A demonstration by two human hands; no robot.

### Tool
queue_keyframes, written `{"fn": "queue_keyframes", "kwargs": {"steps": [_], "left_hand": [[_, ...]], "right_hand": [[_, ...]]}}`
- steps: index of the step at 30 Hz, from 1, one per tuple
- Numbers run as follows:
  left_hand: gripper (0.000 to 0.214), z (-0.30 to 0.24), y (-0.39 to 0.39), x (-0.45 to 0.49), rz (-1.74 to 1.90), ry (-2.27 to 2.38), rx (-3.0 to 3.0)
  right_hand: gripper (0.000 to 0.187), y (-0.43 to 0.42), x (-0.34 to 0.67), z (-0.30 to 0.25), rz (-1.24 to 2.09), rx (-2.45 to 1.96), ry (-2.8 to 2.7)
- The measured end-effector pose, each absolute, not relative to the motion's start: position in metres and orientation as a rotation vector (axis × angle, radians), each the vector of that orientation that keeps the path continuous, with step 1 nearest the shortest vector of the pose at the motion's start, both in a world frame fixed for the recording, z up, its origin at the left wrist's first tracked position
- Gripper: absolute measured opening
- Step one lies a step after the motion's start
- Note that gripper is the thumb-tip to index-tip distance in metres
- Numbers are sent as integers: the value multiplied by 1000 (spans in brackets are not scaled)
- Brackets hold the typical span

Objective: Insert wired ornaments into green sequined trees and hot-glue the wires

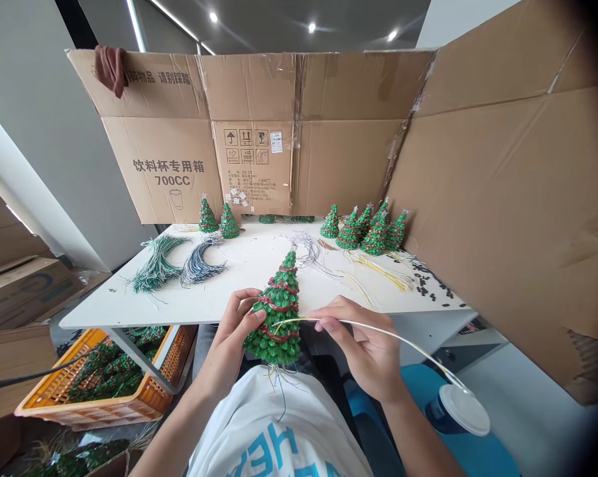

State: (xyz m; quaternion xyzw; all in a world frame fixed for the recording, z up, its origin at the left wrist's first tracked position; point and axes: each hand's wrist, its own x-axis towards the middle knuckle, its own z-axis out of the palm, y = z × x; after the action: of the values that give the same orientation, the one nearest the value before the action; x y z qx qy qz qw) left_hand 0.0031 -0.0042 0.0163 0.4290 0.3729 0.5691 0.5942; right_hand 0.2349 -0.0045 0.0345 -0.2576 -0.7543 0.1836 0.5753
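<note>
**Inspector:** As the station is read from left to right, what is logged first?

**Assistant:** An orange plastic crate packed with green trees is recorded below and left of the left hand. That hand is closed around a glittered green tree figure, which is held upright between both hands.

**Inspector:** And the right hand?

**Assistant:** It is narrowly pinched on a white-and-yellow wire, whose end is laid against the figure. A blue lidded cup is noted right of that hand.

**Inspector:** Handling advice?

**Assistant:** A steady hold is advised, with the wire kept close along the red garland and not tugged.
</note>
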Motion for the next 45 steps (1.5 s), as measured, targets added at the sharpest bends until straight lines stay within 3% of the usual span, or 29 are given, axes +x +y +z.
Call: {"fn": "queue_keyframes", "kwargs": {"steps": [11, 22, 31, 45], "left_hand": [[27, 7, -3, 0, 1315, 879, 1175], [29, 3, 0, -1, 1355, 928, 1225], [30, 3, 1, -1, 1405, 934, 1238], [32, 3, -1, 0, 1469, 1064, 1424]], "right_hand": [[28, -5, 233, 32, 377, -712, -1727], [43, -2, 237, 32, -4, -369, -2015], [21, -8, 236, 35, -72, -320, -2137], [16, -14, 233, 41, -224, -404, -2211]]}}
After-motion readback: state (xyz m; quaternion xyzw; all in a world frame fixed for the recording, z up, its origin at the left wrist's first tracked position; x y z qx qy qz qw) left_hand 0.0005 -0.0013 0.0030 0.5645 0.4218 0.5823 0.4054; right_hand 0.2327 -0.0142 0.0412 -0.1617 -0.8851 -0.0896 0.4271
